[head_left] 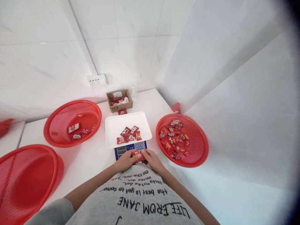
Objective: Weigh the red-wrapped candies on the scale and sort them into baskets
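**Both hands on one red packet, right over the scale keypad**

My fingers [131, 157] are pinched shut on a small red packet [138, 154]. My left hand [126, 161] has its left end and my right hand [152, 160] has the right end. Its long axis runs side to side, about parallel to the front edge of the scale, one end pointing at each hand. It's up off the surface [93, 156], just above the near edge of the blue keypad [130, 147], close in front of my shirt.

Just past that is the scale's white tray [114, 126] with a little heap of red wrapped sweets [128, 135] sitting toward its near side.

To my right is a red mesh basket [203, 147] with loads of the same packets. Back left is another red basket [50, 125] with only a handful in it, and a third red basket [28, 175] sits at my near left.

Behind the tray there's a small cardboard box [110, 100] with a few packets inside, one loose red packet [122, 112] lying just in front of it, and a wall socket [97, 80] above.
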